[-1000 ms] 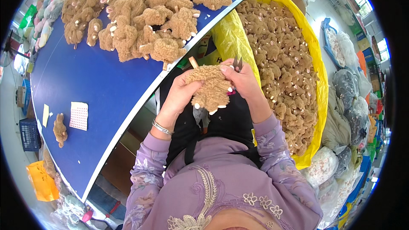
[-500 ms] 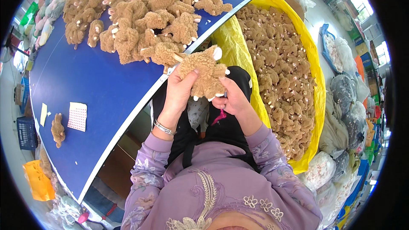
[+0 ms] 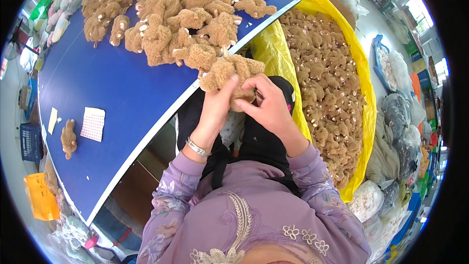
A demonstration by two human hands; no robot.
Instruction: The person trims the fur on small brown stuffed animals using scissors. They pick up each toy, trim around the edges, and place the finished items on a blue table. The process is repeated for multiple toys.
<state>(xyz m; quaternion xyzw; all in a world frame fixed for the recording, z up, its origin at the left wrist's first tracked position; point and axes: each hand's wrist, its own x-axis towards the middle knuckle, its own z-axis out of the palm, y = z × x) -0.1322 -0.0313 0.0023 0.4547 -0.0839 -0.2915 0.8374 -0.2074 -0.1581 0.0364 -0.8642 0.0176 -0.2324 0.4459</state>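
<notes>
A light-brown curly plush toy (image 3: 220, 75) is held over my lap, just off the table's edge. My left hand (image 3: 220, 101) grips it from below and the left, its thumb pressed along the fur. My right hand (image 3: 271, 106) is closed at the toy's lower right side, thumb and forefinger pinched against it. Something small and dark shows between those fingers, too hidden to name. Beyond the held toy, a pile of similar brown plush toys (image 3: 159, 39) covers the far part of the blue table (image 3: 132, 88).
To my right stands a large yellow-lined container (image 3: 369, 132) full of similar brown toys. On the table's left lie a single small plush (image 3: 69, 139), a sheet of small pink marks (image 3: 92, 124) and a yellow slip (image 3: 52, 120). Stuffed clear bags (image 3: 366, 195) line the right.
The toy has been turned in my hands, so its white-tipped parts no longer face up. My right hand has moved up against its side. The pink strip hanging below that hand is out of sight.
</notes>
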